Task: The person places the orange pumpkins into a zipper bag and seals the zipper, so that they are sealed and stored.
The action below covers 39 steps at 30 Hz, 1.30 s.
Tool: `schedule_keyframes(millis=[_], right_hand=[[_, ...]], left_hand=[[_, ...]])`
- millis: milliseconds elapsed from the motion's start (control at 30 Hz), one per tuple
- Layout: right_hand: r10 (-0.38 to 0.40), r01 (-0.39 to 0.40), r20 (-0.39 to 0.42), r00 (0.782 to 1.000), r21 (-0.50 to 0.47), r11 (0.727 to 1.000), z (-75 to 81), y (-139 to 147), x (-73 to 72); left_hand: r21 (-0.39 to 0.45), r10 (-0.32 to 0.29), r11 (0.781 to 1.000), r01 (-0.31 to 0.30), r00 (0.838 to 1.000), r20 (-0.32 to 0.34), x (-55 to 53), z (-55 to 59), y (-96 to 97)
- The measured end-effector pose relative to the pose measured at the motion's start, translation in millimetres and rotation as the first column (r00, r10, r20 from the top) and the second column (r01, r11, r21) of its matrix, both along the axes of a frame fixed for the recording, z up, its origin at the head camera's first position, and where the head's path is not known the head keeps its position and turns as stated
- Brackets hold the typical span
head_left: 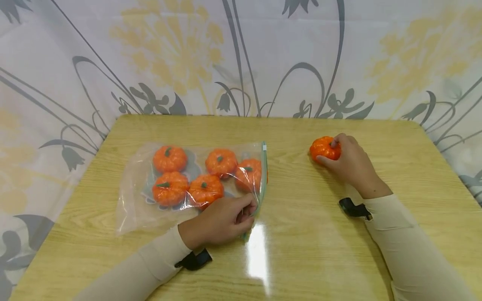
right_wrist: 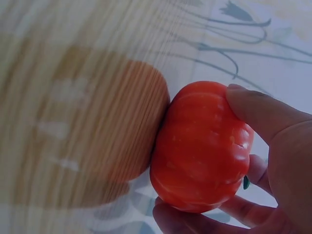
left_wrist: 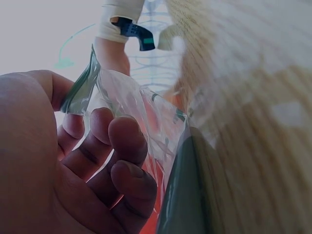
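Observation:
My left hand pinches the green zip edge of a clear zip bag that lies flat at left. In the left wrist view, thumb and fingers hold one lip of the mouth raised, apart from the other lip along the table. Several small orange pumpkins with green stems lie inside the bag, one pumpkin right by the mouth. To the right, my right hand grips another small pumpkin, thumb and fingers round its sides. Its base is right at the tabletop in the right wrist view.
The wood-grain table is glossy and reflects light near the front. Behind it and at its sides hangs a floral-print cloth. A white slider sits at the far end of the bag's zip. Dark bands show at both wrists.

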State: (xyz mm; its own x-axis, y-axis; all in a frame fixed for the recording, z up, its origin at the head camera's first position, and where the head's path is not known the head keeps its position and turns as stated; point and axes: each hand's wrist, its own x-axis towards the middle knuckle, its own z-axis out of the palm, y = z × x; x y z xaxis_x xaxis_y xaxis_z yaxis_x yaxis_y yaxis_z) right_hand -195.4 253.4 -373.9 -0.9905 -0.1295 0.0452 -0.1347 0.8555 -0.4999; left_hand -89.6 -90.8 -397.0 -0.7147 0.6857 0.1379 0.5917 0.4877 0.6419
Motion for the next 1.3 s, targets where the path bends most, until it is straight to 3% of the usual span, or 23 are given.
schedule_keyframes(millis=[1033, 1167, 1300], right_hand=[[0.188, -0.187, -0.001, 0.982, 0.045, 0.981, -1.6, -56, 28.9], [0.246, -0.246, -0.024, 0.969, 0.002, 0.969, -5.0, -61, 32.1], [0.341, -0.345, -0.086, 0.936, -0.041, 0.938, -5.7, -63, 35.0]], left_hand=[[-0.013, 0.009, 1.000, -0.008, 1.000, 0.022, 1.7, 1.5, -2.0], [-0.023, 0.006, 1.000, -0.005, 1.000, 0.014, 1.6, 2.4, -1.1], [-0.018, 0.005, 1.000, -0.004, 1.000, 0.003, 1.0, 3.7, -0.1]])
